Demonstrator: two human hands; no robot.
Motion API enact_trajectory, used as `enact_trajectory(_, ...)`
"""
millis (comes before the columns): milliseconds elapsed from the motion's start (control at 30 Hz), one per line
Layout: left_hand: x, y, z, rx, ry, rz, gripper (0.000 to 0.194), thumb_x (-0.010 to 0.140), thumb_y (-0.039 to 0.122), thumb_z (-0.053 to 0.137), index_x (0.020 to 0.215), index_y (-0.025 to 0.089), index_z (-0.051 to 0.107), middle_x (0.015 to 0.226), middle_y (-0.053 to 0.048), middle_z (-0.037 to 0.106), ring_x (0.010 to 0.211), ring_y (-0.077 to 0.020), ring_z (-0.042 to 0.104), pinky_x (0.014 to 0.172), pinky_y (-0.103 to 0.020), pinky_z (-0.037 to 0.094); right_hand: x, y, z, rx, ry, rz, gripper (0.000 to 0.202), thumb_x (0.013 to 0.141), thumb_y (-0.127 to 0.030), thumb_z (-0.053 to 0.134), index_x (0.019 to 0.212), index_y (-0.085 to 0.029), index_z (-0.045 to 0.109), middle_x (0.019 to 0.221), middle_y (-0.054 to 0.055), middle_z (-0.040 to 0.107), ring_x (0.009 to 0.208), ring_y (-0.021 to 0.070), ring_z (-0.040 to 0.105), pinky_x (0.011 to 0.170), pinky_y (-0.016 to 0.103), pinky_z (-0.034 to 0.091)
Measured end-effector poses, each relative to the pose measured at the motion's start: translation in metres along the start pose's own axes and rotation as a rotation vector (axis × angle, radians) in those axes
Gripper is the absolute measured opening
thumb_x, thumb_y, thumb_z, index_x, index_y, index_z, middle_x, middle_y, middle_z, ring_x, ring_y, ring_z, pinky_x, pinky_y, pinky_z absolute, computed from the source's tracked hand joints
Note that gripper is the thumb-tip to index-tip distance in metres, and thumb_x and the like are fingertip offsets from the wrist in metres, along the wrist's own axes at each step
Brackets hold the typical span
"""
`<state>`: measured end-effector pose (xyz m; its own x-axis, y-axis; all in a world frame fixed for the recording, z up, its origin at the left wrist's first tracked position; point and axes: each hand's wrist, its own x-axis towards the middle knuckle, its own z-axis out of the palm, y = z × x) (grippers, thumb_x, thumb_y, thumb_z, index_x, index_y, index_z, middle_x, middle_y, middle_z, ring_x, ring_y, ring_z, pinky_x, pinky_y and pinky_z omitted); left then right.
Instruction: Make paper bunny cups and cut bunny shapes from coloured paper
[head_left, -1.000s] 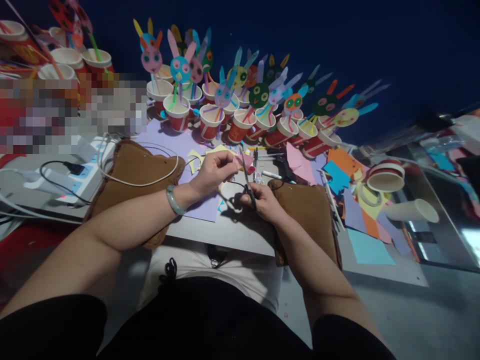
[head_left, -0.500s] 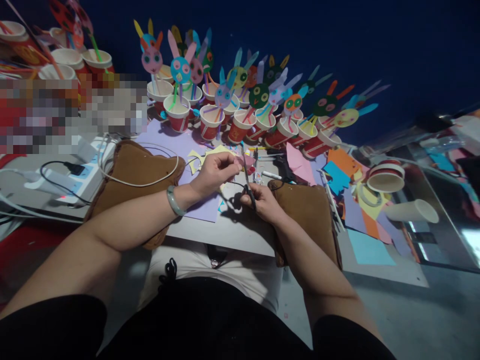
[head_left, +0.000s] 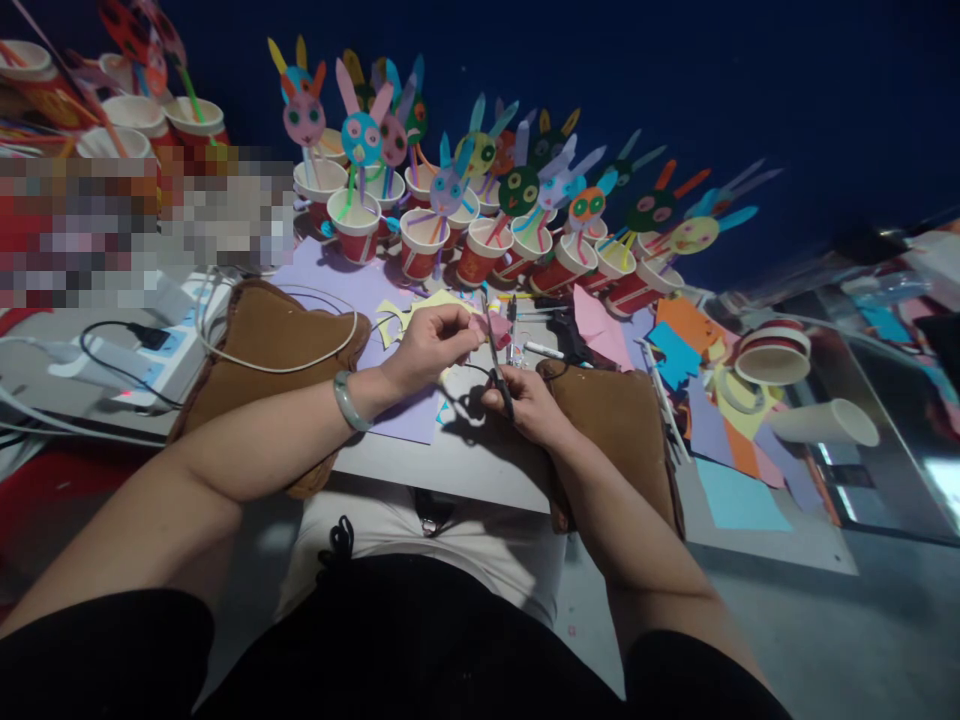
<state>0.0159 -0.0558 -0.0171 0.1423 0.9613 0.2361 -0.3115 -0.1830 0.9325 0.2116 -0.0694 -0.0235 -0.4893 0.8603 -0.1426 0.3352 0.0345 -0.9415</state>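
At the table's middle, the left hand (head_left: 429, 345) pinched a pink paper piece (head_left: 480, 326), and the right hand (head_left: 525, 402), at its 4 o'clock, gripped scissors (head_left: 495, 360). I judged the blades, so near the fingertips, could nick them or tear the small paper.

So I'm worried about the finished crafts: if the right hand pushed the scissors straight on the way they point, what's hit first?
Probably the pink paper piece pinched by the left hand; the right hand aims the scissors at it. The cup bunnies stand farther back.
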Motion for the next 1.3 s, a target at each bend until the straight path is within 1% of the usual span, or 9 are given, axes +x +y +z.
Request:
enact_trajectory(233,-0.0001,0.003,0.0004,0.0,0.001,0.009,0.021,0.077,0.023,0.069,0.063,0.019,0.055,0.053,0.005,0.05,0.05,-0.007,0.043,0.051,-0.025,0.034,0.0003,-0.0016,0.0012,0.013,0.006,0.001,0.066,0.064,-0.075,0.082,0.061,-0.023,0.042,0.054,-0.006,0.046,0.053,0.0085,0.039,0.053,0.025,0.034)
enact_trajectory(367,-0.0001,0.0037,0.0007,-0.011,0.016,0.01,0.02,0.077,0.023,0.069,0.063,0.019,0.056,0.053,0.005,0.05,0.049,-0.007,0.043,0.051,-0.025,0.034,0.0001,-0.0025,0.0014,0.016,-0.003,-0.004,0.066,0.065,-0.075,0.082,0.061,-0.023,0.041,0.053,-0.005,0.047,0.053,0.0091,0.04,0.053,0.026,0.036)
enact_trajectory(567,-0.0001,0.0013,0.0001,-0.014,0.006,0.006,0.022,0.081,0.03,0.072,0.067,0.019,0.059,0.055,0.004,0.051,0.05,-0.0076,0.044,0.051,-0.025,0.035,0.0001,-0.0026,0.0016,0.04,-0.003,-0.003,0.065,0.064,-0.073,0.083,0.061,-0.023,0.042,0.053,-0.005,0.049,0.053,0.0095,0.042,0.053,0.026,0.038)
enact_trajectory(733,0.0,-0.0006,-0.0009,0.031,0.005,0.013,0.027,0.079,0.031,0.076,0.065,0.019,0.056,0.055,0.005,0.049,0.052,-0.0079,0.043,0.053,-0.026,0.034,0.0004,-0.002,0.0018,0.024,-0.008,0.009,0.064,0.064,-0.073,0.083,0.062,-0.023,0.044,0.054,-0.005,0.05,0.053,0.0104,0.045,0.054,0.026,0.039)
enact_trajectory(900,0.0002,-0.0028,-0.0011,0.049,-0.011,0.004,0.027,0.078,0.029,0.076,0.063,0.018,0.055,0.055,0.005,0.049,0.053,-0.0075,0.042,0.054,-0.025,0.034,0.0004,-0.0004,0.0013,0.006,0.003,0.018,0.062,0.065,-0.071,0.083,0.063,-0.023,0.045,0.057,-0.004,0.053,0.056,0.011,0.047,0.057,0.027,0.04)
enact_trajectory(1167,0.0005,-0.0029,-0.0006,0.037,-0.018,-0.002,0.026,0.078,0.028,0.075,0.063,0.018,0.055,0.056,0.006,0.049,0.053,-0.0073,0.042,0.053,-0.024,0.034,0.0009,0.0005,0.0006,0.01,0.006,0.024,0.065,0.062,-0.075,0.084,0.062,-0.022,0.045,0.056,-0.004,0.05,0.055,0.0105,0.045,0.055,0.026,0.037)
enact_trajectory(1300,0.0004,-0.0017,-0.0014,0.036,-0.014,0.005,0.026,0.078,0.026,0.073,0.062,0.019,0.054,0.055,0.006,0.049,0.052,-0.0073,0.043,0.053,-0.025,0.034,0.001,0.0004,0.0003,0.011,0.003,0.023,0.067,0.061,-0.076,0.084,0.062,-0.022,0.045,0.055,-0.005,0.048,0.055,0.0095,0.041,0.054,0.025,0.034)
